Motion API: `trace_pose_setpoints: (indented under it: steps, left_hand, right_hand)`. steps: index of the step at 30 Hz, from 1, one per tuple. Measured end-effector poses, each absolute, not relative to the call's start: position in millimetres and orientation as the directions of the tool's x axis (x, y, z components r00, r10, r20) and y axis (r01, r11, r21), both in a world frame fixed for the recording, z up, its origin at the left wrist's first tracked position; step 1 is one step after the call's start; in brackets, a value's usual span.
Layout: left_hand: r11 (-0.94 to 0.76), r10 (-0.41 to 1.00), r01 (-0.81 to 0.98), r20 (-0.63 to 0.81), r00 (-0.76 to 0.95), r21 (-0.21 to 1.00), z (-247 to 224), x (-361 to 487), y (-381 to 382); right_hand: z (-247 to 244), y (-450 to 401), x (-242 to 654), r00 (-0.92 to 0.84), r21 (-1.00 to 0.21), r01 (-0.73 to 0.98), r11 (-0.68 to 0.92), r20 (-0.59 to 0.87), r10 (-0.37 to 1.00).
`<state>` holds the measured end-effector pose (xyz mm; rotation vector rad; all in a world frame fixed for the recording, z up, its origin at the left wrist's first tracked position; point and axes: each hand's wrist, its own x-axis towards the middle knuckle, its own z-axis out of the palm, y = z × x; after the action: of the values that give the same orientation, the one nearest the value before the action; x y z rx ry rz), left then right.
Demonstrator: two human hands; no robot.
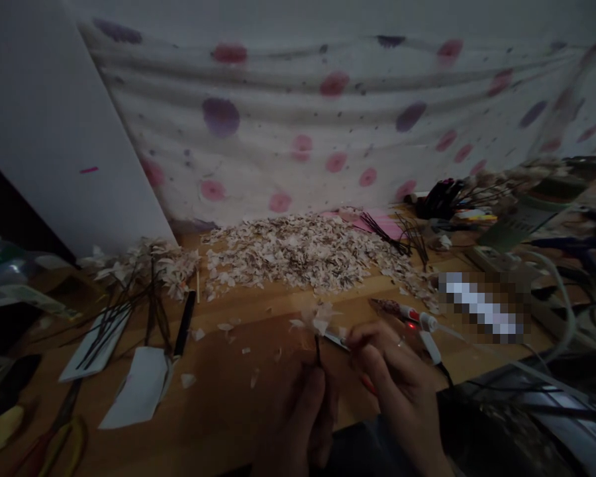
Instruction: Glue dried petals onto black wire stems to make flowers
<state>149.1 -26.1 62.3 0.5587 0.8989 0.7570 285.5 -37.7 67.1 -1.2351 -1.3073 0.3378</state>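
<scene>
One petalled stem (320, 326) — upright in the left hand's (304, 405) pinch, seemingly part-built | right hand (400, 379): fingers curled beside it, grip unclear | stemmed flowers (171, 270), leftward: seemingly done | loose petal heap (298, 255): remaining

Dim light falls on a wooden table (203, 384) before a spotted cloth (278, 99).

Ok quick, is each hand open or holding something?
Left hand: closed on a thin dark stem topped with pale petals.
Right hand: curled; can't tell whether it holds the narrow silvery blade beside it.
</scene>
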Motion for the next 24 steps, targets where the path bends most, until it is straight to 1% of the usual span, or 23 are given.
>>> trace_pose_setpoints:
  steps: [2,7,12,18,21,24]
  left_hand:
    - [0.585,0.796,-0.337,-0.441,0.415,0.738,62,150,-27]
    - [0.569,0.803,-0.278,-0.451,0.39,0.774,68,151,-30]
    - [0.522,0.82,-0.272,-0.387,0.422,0.809,69,151,-28]
    - [0.427,0.871,-0.264,-0.315,0.377,0.865,67,153,-26]
    - [0.446,0.861,-0.283,-0.32,0.396,0.849,67,153,-26]
    - [0.528,0.821,-0.341,-0.366,0.437,0.778,68,151,-24]
  right_hand:
    - [69,-32,284,0.293,-0.82,0.419,0.389,0.528,0.797]
    - [68,-21,280,0.284,-0.859,0.298,0.415,0.495,0.821]
    - [68,-21,280,0.289,-0.871,0.271,0.411,0.481,0.828]
    - [71,-25,281,0.295,-0.876,0.346,0.335,0.44,0.848]
    - [68,-24,282,0.29,-0.885,0.309,0.347,0.435,0.852]
    - [65,-23,281,0.283,-0.894,0.267,0.361,0.431,0.857]
